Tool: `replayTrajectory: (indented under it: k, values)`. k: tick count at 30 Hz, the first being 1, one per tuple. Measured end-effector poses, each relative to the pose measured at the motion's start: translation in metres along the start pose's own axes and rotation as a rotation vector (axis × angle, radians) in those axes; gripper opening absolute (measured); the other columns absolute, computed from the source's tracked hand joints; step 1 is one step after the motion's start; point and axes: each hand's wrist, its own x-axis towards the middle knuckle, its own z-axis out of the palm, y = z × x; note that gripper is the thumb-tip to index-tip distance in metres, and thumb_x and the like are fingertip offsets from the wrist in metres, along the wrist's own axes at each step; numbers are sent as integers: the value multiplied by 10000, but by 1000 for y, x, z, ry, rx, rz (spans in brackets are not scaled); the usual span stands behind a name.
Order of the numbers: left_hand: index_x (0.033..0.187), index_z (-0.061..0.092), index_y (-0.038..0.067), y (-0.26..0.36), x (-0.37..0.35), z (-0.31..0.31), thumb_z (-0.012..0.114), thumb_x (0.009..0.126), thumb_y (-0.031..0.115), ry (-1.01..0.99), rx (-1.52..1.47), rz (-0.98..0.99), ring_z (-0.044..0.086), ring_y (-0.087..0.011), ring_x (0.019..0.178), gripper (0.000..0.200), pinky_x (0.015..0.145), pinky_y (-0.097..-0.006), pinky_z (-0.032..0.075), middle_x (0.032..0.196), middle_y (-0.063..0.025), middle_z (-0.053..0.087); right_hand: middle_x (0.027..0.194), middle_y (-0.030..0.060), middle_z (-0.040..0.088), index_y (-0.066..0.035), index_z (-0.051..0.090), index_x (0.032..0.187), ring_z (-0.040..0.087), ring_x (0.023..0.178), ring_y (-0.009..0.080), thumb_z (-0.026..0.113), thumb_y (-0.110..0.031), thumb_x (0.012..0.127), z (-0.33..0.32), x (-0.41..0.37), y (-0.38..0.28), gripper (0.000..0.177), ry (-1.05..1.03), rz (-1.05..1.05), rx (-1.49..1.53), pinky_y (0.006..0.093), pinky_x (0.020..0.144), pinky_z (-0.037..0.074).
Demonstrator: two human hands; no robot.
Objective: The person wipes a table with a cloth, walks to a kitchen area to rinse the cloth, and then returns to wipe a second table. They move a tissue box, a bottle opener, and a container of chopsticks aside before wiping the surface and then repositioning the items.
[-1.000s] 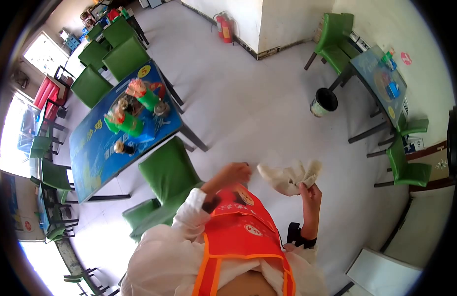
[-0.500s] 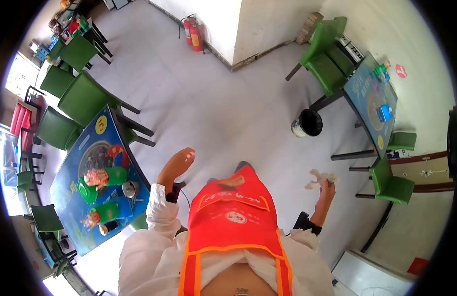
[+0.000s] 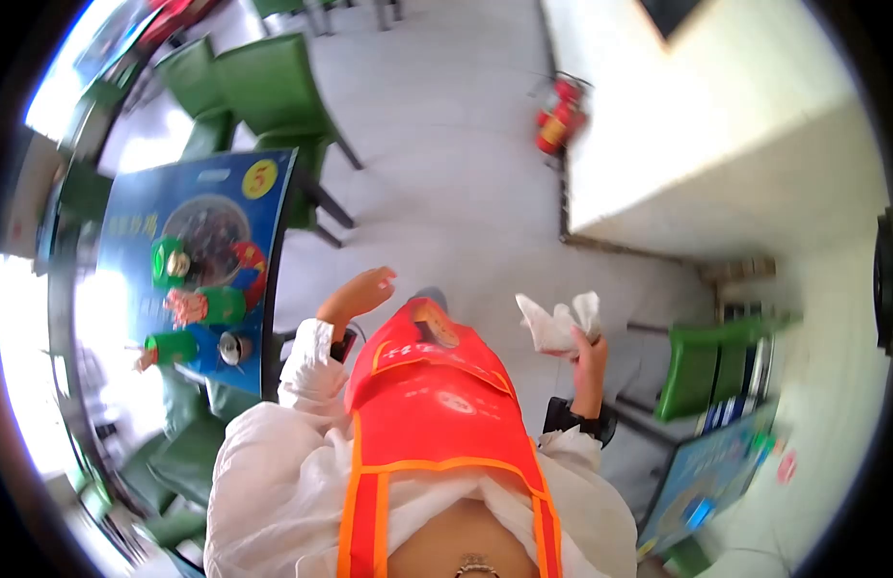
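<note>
My right hand (image 3: 589,364) is closed on a crumpled white tissue (image 3: 557,326), its loose ends sticking up past the fingers. My left hand (image 3: 361,292) hangs loosely bent in front of me, fingertips a little apart, with nothing seen in it. Nearest to it is the blue table (image 3: 138,188) on the left. On that table stand a green tissue box (image 3: 167,262), green bottles with pinkish tops (image 3: 225,304) and a small metal tin (image 3: 235,348). A red apron (image 3: 446,414) covers my front.
Green chairs (image 3: 273,87) stand behind the left table. A white wall corner (image 3: 649,193) juts in at the right, with red fire extinguishers (image 3: 560,118) beside it. At lower right are a green chair (image 3: 716,371) and another blue table (image 3: 706,482).
My view has turned to the right; the wall corner and right-hand table have shifted in the frame, and the black bin has gone from sight. My right hand has risen with the tissue.
</note>
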Motion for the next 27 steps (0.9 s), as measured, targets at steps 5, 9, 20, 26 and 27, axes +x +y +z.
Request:
replayTrajectory:
  k: [5, 9, 20, 26, 27]
  values:
    - [1117, 526, 18, 23, 72, -32, 571, 824, 162, 17, -416, 33, 571, -262, 983, 329, 836, -337, 457, 1072, -162, 581, 937, 108, 616, 91, 562, 1040, 611, 741, 154, 642, -76, 763, 153, 126, -43, 334, -525, 1, -403, 253, 622, 492]
    - [1156, 515, 26, 32, 140, -75, 617, 806, 184, 62, -209, 59, 533, -266, 1057, 397, 878, -338, 434, 1158, -188, 540, 887, 105, 620, 82, 573, 1006, 609, 751, 150, 644, -77, 751, 287, 178, -62, 308, -846, 70, -494, 264, 641, 489]
    - [928, 608, 62, -11, 239, -175, 619, 771, 248, 658, -239, -190, 593, -324, 665, 244, 596, -384, 451, 714, -163, 617, 847, 52, 569, -11, 587, 945, 552, 797, 124, 635, -6, 711, 492, 315, -39, 239, -1518, -298, -846, 266, 711, 452]
    - [834, 635, 13, -4, 243, -232, 595, 782, 276, 721, -531, -260, 558, -306, 617, 272, 597, -368, 436, 723, -183, 604, 912, 117, 572, -50, 591, 863, 578, 814, 295, 636, -69, 706, 606, 367, -6, 164, -1898, -791, -1074, 347, 719, 466]
    - [839, 627, -2, 2, 242, -241, 590, 795, 290, 758, -568, -250, 540, -283, 591, 298, 592, -359, 434, 708, -188, 588, 934, 123, 579, -59, 594, 872, 573, 815, 319, 629, -90, 711, 620, 373, 2, 168, -1968, -1049, -1092, 364, 717, 467]
